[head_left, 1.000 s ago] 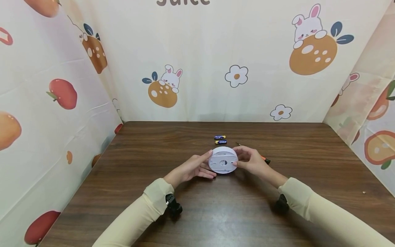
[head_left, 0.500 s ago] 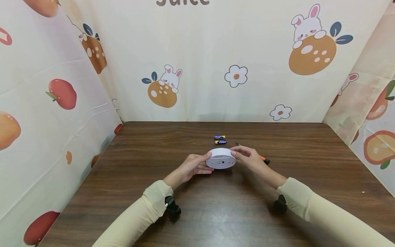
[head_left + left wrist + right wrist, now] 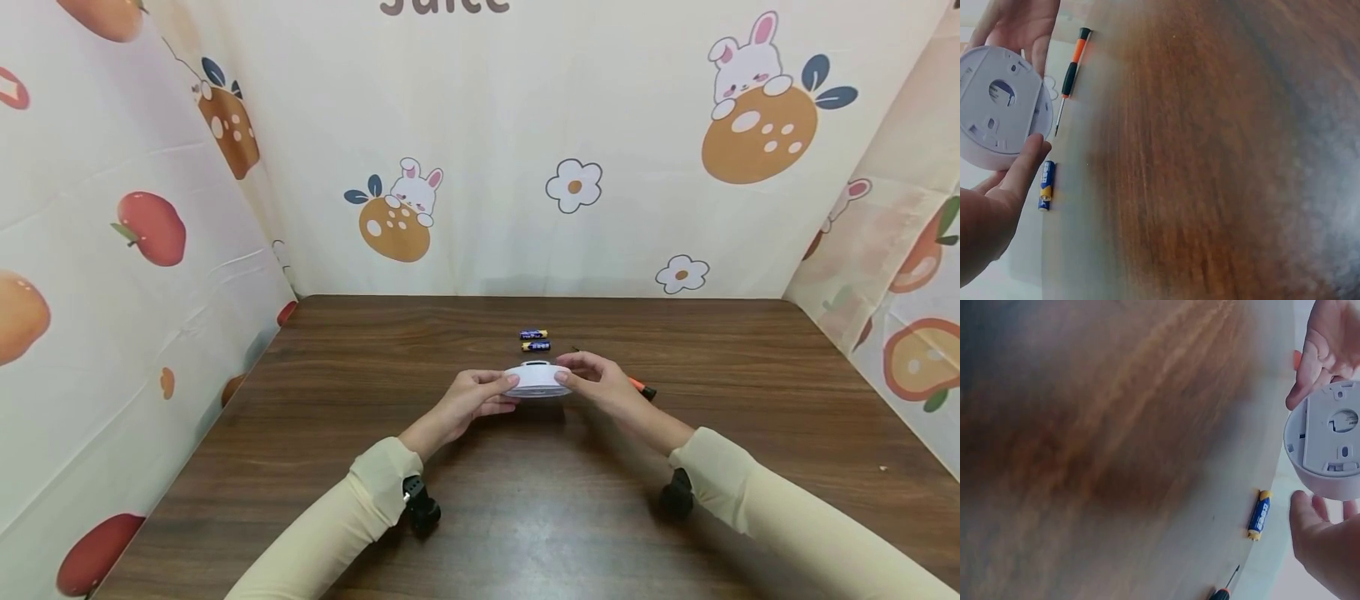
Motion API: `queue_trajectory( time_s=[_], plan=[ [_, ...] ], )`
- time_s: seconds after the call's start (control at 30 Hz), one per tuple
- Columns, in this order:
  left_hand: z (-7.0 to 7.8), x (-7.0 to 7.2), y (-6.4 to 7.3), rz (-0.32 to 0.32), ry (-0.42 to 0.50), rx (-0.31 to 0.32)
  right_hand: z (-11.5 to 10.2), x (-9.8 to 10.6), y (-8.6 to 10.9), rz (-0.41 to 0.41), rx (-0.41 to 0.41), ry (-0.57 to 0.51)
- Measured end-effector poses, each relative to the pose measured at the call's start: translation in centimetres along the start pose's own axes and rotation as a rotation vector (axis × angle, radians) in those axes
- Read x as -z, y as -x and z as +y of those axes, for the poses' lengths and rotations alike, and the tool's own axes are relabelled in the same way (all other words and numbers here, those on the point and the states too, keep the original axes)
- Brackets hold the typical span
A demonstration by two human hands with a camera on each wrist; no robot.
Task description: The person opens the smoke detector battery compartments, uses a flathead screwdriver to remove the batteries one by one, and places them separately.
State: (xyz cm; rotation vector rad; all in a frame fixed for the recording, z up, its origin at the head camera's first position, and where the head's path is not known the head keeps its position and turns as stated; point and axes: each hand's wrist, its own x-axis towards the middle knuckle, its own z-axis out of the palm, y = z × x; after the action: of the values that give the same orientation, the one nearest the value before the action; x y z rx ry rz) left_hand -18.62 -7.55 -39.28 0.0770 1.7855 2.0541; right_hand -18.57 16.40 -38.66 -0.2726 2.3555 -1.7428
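Observation:
Between both hands is a round white smoke detector [image 3: 537, 381], raised over the table and seen almost edge-on in the head view. Its slotted back plate with a round central hole shows in the left wrist view, where the smoke detector [image 3: 1013, 119] is tilted, and again in the right wrist view. My left hand [image 3: 463, 402] grips its left side, thumb on the rim and other fingers beneath. On the right side, my right hand [image 3: 607, 387] holds the rim with the thumb at the near edge and fingers behind. The underside is hidden in the head view.
Two blue-and-yellow batteries [image 3: 536, 346] lie side by side on the brown wooden table [image 3: 375, 350], just beyond the detector. A screwdriver [image 3: 1072, 72] with an orange and black handle lies partly behind my right hand. A patterned curtain [image 3: 487, 208] stands along the table's back.
Both hands have tipped the smoke detector, so its back plate has turned from facing the head camera to nearly edge-on. The right thumb has shifted from the plate to the rim.

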Motion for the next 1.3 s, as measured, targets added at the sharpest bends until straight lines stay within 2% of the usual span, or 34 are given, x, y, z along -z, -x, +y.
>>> queue_trajectory(
  time_s=[0.1, 0.17, 0.37, 0.5, 0.6, 0.77, 0.97, 1.07, 1.3],
  plan=[
    [0.0, 0.0, -0.1, -0.007, -0.017, -0.031, 0.0, 0.3, -0.1, -0.024, -0.007, 0.052],
    [0.1, 0.0, -0.2, -0.004, -0.064, -0.048, 0.0, 0.4, -0.2, -0.04, -0.002, 0.056],
    [-0.1, 0.0, -0.6, 0.026, -0.262, -0.115, 0.5, 0.9, -0.6, -0.092, 0.066, 0.001],
    [-0.3, 0.1, -0.8, 0.007, -0.381, -0.172, 1.0, 1.0, -0.8, -0.143, 0.142, -0.021],
    [-0.6, 0.2, -1.0, -0.017, -0.475, -0.191, 1.4, 1.0, -0.9, -0.173, 0.186, -0.02],
    [-0.6, 0.3, -1.5, -0.043, -0.614, -0.236, 1.8, 0.9, -1.2, -0.175, 0.227, 0.034],
    [-0.5, 0.3, -2.2, -0.046, -0.791, -0.274, 2.2, 0.8, -1.7, -0.168, 0.225, 0.113],
    [-0.6, 0.2, -2.6, -0.048, -0.844, -0.268, 2.3, 0.8, -1.8, -0.173, 0.215, 0.14],
    [-0.5, -0.1, -3.1, -0.059, -0.891, -0.269, 2.5, 0.9, -2.3, -0.17, 0.203, 0.218]
  ],
)
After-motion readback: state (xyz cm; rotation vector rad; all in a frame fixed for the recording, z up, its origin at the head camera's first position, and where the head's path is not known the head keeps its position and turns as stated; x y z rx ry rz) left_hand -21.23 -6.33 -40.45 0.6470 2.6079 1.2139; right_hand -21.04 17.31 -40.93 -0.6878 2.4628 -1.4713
